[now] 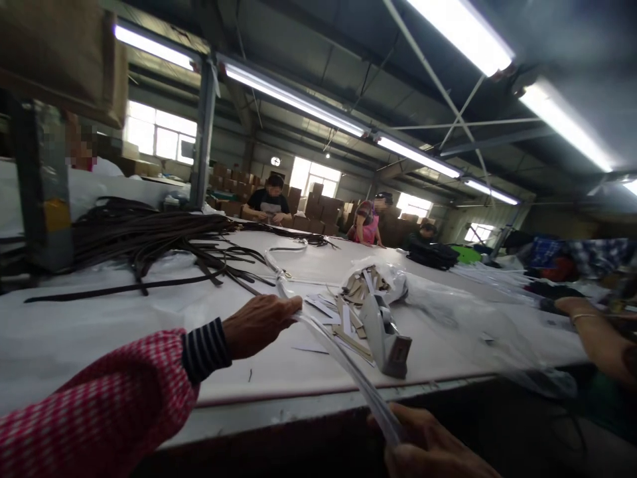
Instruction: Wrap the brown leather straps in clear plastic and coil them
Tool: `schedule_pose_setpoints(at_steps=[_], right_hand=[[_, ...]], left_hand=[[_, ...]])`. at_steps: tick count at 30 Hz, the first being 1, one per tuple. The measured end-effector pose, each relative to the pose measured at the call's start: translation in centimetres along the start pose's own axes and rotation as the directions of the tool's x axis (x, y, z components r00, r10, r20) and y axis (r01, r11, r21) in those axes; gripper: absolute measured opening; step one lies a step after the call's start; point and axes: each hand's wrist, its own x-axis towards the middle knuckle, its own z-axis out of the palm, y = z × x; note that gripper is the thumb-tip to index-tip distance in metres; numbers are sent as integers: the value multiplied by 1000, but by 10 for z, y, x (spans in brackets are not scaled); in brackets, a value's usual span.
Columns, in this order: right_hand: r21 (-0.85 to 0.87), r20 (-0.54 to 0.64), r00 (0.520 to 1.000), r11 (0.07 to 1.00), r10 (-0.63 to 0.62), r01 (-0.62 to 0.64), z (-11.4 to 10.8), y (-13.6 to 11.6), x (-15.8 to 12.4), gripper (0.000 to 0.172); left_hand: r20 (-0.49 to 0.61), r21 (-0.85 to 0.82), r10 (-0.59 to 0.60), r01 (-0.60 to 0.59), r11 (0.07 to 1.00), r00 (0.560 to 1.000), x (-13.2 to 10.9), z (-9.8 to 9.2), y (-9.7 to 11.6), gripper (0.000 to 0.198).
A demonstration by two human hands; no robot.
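A long whitish strip in what looks like clear plastic runs slantwise between my two hands. My left hand pinches it near the middle, above the table. Its lower end lies in the closed fingers of my right hand, in front of the table edge. Beyond my left hand the strip continues onto the table, where a small buckle-like metal piece shows on it. A grey tape dispenser stands to the right of the strip, beside loose paper cards.
Dark belt-like straps are heaped at the left on the white table. Behind the dispenser lies a plastic bag of cards. A co-worker's arm reaches in at the right. A metal post rises at the left; other people work farther back.
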Motion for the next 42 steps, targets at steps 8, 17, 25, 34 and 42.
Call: schedule_pose_setpoints(at_steps=[8, 17, 25, 34, 42], right_hand=[[146, -113, 962, 953, -250, 265, 29, -50, 67, 37], [-138, -89, 974, 971, -209, 195, 28, -44, 71, 53], [-141, -6, 968, 959, -249, 246, 26, -50, 85, 51], [-217, -7, 993, 970, -116, 111, -9, -25, 62, 41], [-468, -1, 949, 839, -315, 278, 17, -41, 67, 37]], left_hand=[[220, -355, 54, 28, 935, 974, -3, -16, 23, 29], [500, -712, 11, 404, 574, 866, -12, 8, 15, 42], [383, -587, 1, 242, 772, 924, -5, 8, 28, 31], [279, -458, -69, 196, 867, 958, -19, 11, 16, 37], [342, -504, -16, 197, 841, 940, -15, 19, 38, 39]])
